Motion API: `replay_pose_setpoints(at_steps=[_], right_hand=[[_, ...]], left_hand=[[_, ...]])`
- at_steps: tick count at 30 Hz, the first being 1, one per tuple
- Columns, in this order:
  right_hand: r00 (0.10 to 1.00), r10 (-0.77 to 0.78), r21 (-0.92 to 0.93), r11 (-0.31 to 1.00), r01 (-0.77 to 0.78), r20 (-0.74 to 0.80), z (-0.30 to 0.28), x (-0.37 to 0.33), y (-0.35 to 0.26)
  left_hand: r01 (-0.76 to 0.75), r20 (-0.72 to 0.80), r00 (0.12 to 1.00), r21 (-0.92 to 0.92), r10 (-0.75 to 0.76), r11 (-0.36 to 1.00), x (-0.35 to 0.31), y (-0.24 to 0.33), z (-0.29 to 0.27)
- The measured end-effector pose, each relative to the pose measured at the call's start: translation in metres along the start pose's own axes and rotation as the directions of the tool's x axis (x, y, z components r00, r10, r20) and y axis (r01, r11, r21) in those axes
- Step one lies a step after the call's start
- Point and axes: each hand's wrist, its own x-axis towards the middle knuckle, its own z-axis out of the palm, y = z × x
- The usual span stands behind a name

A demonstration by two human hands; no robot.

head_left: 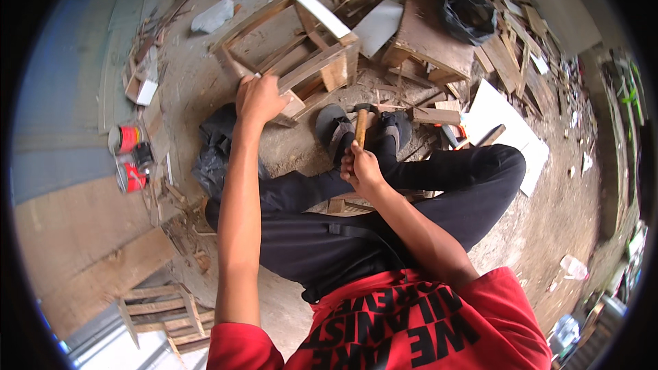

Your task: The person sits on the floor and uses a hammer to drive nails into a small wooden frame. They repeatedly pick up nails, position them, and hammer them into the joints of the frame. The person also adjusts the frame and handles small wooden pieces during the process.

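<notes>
My left hand (pixel 259 98) reaches forward and grips the near corner of a rough wooden frame (pixel 301 62) built from planks, which lies on the dirt floor in front of me. My right hand (pixel 360 169) is closed around the wooden handle of a hammer (pixel 360 123), whose metal head points away from me, just above my sandalled feet (pixel 363 130). I sit low with my knees bent, in black trousers and a red shirt.
Scrap boards, white panels and offcuts (pixel 425 27) are heaped beyond the frame, with a black plastic bag (pixel 466 7) on top. Two red cans (pixel 127 157) stand at the left. Another black bag (pixel 216 147) lies by my left leg. A small slatted pallet (pixel 164 308) sits lower left.
</notes>
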Motion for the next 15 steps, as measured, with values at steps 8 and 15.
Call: replay_pose_setpoints(at_steps=[8, 15], right_hand=[[0.998, -0.006, 0.769, 0.637, 0.055, -0.067, 0.062, 0.057, -0.028], [0.997, -0.062, 0.626, 0.776, 0.08, -0.051, 0.072, 0.06, -0.016]], left_hand=[[-0.026, 0.001, 1.0, 0.021, 0.026, 0.999, 0.002, 0.002, -0.004], [-0.029, 0.024, 0.999, 0.037, 0.028, 0.999, 0.004, 0.009, -0.009]])
